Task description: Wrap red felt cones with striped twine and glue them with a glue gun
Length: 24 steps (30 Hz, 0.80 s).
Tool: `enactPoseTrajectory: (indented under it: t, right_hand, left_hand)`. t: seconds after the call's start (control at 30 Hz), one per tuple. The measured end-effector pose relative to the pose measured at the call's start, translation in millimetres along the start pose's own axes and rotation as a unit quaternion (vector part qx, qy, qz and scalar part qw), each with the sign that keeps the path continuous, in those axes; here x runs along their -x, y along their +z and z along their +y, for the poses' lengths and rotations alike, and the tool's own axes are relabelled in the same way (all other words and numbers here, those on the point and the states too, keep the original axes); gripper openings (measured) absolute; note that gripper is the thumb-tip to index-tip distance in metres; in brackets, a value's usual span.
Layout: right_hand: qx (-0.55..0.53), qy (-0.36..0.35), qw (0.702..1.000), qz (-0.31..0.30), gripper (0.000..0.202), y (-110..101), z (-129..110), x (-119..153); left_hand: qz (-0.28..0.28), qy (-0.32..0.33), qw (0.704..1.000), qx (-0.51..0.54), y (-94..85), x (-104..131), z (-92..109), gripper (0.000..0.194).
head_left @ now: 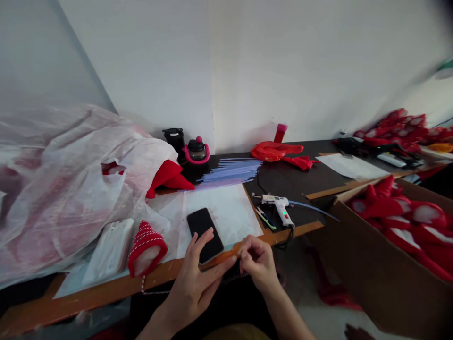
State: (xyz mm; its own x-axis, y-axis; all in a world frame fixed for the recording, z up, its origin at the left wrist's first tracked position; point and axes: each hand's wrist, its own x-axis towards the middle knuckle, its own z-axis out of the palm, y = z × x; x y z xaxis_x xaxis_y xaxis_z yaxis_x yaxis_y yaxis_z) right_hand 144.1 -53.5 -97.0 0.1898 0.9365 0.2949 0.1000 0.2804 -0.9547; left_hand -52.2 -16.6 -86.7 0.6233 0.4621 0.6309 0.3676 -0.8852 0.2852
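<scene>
My left hand (194,281) is raised at the table's front edge, its fingers stretched out and apart. Its index finger overlaps the lower part of a black phone (205,229) in this view; whether they touch I cannot tell. Close to a left fingertip, my right hand (260,262) has its fingers curled in a pinch. Anything between them is too small to make out. Left of the phone lies a red pointed hat (146,248) with white stitched rows and a striped cord. A white glue gun (279,205) with a green light rests to the right, beside small snips (265,218).
A big translucent bag (71,189) bulges on the left, near a clear-wrapped packet (109,248). Bluish glue sticks (231,172), bottles (196,150) and a red plastic bag (276,150) sit toward the wall. A cardboard box (368,264) of red items stands right.
</scene>
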Motion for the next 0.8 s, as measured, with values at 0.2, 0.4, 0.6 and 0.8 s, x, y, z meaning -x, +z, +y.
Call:
enactPoseTrajectory:
  t: [0.2, 0.4, 0.6, 0.8]
  right_hand:
    - [-0.048, 0.041, 0.997, -0.047, 0.021, -11.1, -10.4, 2.0]
    - [0.040, 0.052, 0.994, -0.090, 0.016, -10.2, -16.2, 4.5]
    - [0.110, -0.009, 0.991, -0.078, 0.009, -1.5, -5.6, 7.5]
    - [0.118, -0.062, 0.988, -0.083, 0.011, 4.1, 1.6, 13.1]
  left_hand:
    - [-0.005, 0.008, 1.000, -0.026, 3.3, 0.1, -0.3, 0.072]
    - [-0.004, 0.076, 0.989, -0.127, 1.0, 11.8, -18.8, 0.065]
    - [-0.026, 0.176, 0.972, -0.153, -5.9, 19.5, -34.4, 0.043]
    - [-0.007, 0.176, 0.975, -0.134, -0.4, 27.6, -37.4, 0.053]
